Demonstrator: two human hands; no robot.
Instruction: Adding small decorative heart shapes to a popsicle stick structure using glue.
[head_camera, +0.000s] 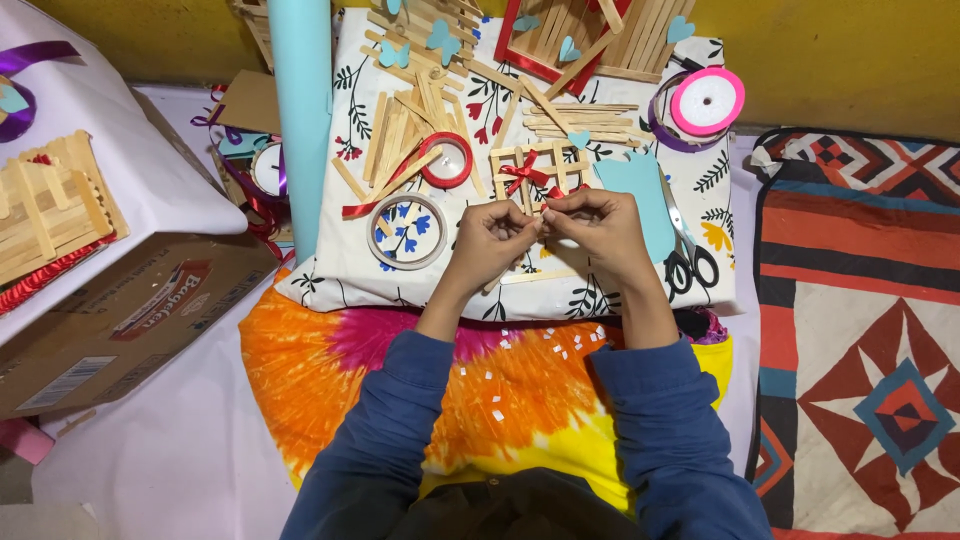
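Head view: a person sits at a floral cloth (350, 270) covered with craft parts.
Cloth: it carries loose sticks (400, 130), a tape ring (406, 231), a red tape roll (446, 160), a pink ribbon spool (707, 101), scissors (688, 262) and a blue card (640, 190).
Progress: a stick frame (535, 170) is already built and has a red bow (524, 173) on it; I judge the ribbon work is underway, since many sticks and hearts are unused.
Left hand (490, 240): fingers nearly closed, tips pinched together just below the frame.
Right hand (600, 225): fingers pinched narrow on a small red ribbon piece (556, 192), touching the left fingertips.
Ribbon piece: between both hands, at the frame's lower edge.
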